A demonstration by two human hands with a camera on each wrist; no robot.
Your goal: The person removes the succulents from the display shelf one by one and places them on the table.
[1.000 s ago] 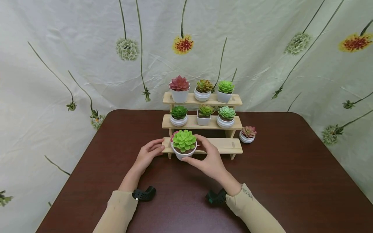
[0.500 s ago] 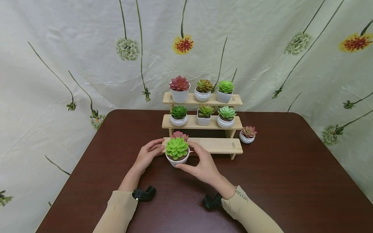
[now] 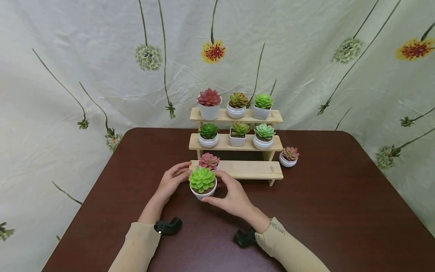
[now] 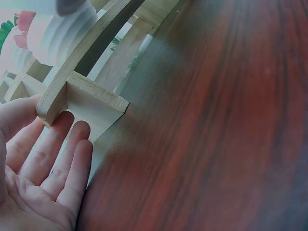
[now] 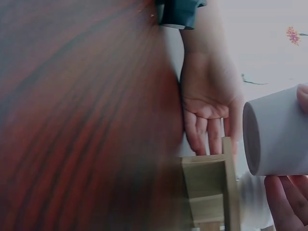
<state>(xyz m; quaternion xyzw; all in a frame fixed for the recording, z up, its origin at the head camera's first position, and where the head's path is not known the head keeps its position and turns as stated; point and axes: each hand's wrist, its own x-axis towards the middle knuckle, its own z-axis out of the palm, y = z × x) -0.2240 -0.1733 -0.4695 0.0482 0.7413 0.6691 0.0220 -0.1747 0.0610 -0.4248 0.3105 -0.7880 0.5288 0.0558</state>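
My right hand [image 3: 234,196] grips a bright green potted succulent [image 3: 202,180], thumb low on its front and fingers behind. From the side, the right wrist view shows its smooth white pot [image 5: 279,130] raised above the bottom shelf's level. Behind it, partly covered, a pink succulent [image 3: 209,160] in a ribbed white pot [image 4: 60,36] stands at the left end of the bottom shelf of a three-step wooden plant stand [image 3: 253,169]. My left hand [image 3: 172,183] holds that shelf's left end, thumb at the upper edge and fingertips [image 4: 65,120] below.
Three potted succulents stand on the top shelf [image 3: 249,116], and three more on the middle shelf [image 3: 217,145]. Right of the stand, a pinkish succulent [image 3: 289,155] in a ribbed pot sits on the dark wooden table [image 3: 340,204]. A flower-print cloth [image 3: 292,49] hangs behind.
My right hand has drawn the bright green succulent toward me and to the left, uncovering the pink succulent behind it. My left hand has stayed at the shelf's end.
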